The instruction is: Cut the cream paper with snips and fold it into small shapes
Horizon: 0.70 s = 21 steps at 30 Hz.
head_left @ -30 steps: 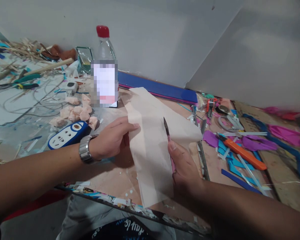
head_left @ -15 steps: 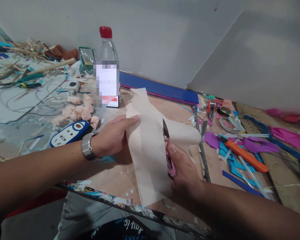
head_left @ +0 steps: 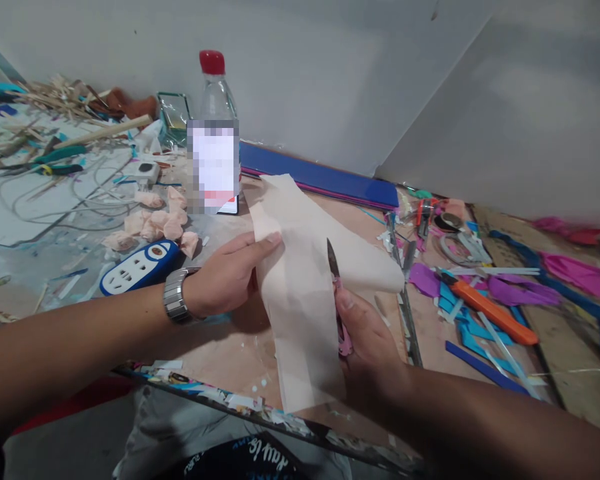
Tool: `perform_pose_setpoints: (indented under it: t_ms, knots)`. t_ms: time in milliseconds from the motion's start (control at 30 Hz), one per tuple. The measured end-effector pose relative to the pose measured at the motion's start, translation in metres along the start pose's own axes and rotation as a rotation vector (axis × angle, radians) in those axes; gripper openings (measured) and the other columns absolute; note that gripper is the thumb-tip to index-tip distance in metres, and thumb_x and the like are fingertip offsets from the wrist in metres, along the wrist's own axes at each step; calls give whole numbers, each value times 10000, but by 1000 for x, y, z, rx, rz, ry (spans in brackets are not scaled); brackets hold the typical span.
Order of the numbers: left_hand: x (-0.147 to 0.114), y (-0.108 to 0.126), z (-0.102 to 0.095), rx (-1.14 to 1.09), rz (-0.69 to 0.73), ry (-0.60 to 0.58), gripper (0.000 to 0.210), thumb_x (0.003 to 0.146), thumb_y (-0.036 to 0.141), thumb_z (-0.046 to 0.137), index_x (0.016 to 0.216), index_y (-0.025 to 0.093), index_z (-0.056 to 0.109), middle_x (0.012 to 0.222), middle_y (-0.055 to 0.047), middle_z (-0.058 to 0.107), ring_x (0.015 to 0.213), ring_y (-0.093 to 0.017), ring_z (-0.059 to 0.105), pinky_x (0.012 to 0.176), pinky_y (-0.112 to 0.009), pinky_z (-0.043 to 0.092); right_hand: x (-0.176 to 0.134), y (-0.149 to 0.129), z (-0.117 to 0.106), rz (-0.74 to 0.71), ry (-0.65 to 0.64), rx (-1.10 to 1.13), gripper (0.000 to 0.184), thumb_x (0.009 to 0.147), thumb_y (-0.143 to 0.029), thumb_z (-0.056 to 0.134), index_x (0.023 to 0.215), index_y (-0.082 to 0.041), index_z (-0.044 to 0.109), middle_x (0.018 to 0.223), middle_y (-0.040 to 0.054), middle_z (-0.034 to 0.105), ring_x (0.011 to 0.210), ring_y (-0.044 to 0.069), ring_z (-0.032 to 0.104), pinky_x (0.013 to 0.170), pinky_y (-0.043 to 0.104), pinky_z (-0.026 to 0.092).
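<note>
Some thin, pale peach sheeting (head_left: 303,293), faintly banded, pinched in left hand (head_left: 230,272); right hand (head_left: 373,337) grips pink-handled scissors (head_left: 333,257).

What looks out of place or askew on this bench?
Mostly untidiness. Scraps litter the near edge of the table. Right of the pale sheet, an orange-handled tool lies slanted among blue scraps, seemingly not put away. Oddest: blocky pixelation over the phone by the bottle, likely image masking.
</note>
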State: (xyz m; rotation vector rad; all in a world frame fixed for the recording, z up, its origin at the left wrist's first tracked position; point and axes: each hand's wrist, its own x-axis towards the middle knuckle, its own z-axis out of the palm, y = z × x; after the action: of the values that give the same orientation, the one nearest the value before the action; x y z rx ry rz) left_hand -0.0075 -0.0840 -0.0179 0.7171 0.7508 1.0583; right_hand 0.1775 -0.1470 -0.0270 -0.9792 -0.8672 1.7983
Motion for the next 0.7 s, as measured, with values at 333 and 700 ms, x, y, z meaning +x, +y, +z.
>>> perform_pose_setpoints:
  t_ms: [333, 700]
  knots:
    - [0, -2, -1, 6, -9, -24, 240, 900, 344, 671, 1044, 163, 734, 1005, -97, 769, 1005, -273, 710, 833, -342, 549, -1, 0, -2, -2, 2, -12, 281, 927, -523, 648, 1046, -280, 723, 900, 58, 780, 919, 288, 742, 685, 373, 601]
    - [0, -2, 0, -11, -2, -4, 200, 912, 308, 651, 1024, 172, 746, 1044, -93, 775, 1086, -292, 702, 923, -383, 549, -2, -4, 3, -1, 9, -61, 313, 922, -555, 625, 1028, -275, 716, 858, 77, 772, 870, 294, 737, 616, 366, 584]
